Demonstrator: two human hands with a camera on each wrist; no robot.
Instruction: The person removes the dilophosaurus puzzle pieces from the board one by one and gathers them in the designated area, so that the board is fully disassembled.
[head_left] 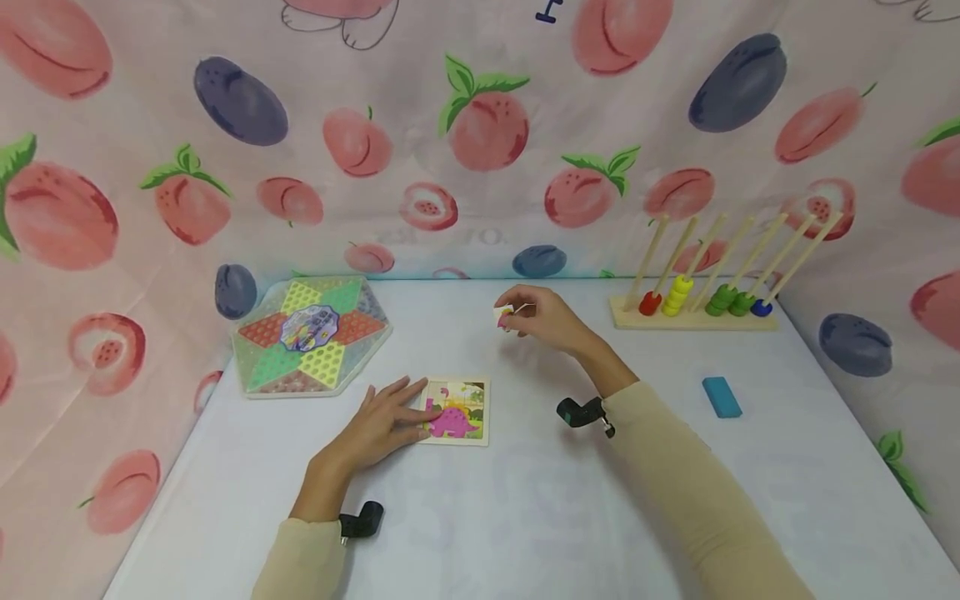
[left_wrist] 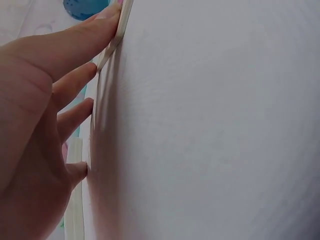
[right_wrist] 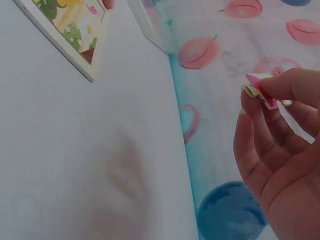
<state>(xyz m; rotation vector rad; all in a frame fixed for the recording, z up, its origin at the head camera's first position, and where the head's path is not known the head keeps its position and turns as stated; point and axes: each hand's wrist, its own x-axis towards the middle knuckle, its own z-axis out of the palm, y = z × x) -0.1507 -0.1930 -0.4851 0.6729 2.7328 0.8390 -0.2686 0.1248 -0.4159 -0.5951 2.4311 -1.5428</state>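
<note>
A small square jigsaw puzzle [head_left: 454,420] with a pink dinosaur in a pale frame lies flat on the white table. My left hand [head_left: 381,422] rests on its left side, fingers spread; the thumb touches the frame's edge [left_wrist: 122,25] in the left wrist view. Beyond the puzzle and to its right, my right hand [head_left: 546,317] is raised above the table. Between thumb and fingers it pinches a jigsaw piece [right_wrist: 264,91], white with pink and yellow-green print. Part of the puzzle's left side is hidden under the left fingers.
A hexagonal Chinese checkers board [head_left: 352,367] lies at the back left. At the back right stands a wooden bead rack [head_left: 693,321] with upright pegs and coloured beads. A blue block [head_left: 722,397] lies right of the right forearm. Fruit-printed cloth [head_left: 480,225] borders the table's back and sides.
</note>
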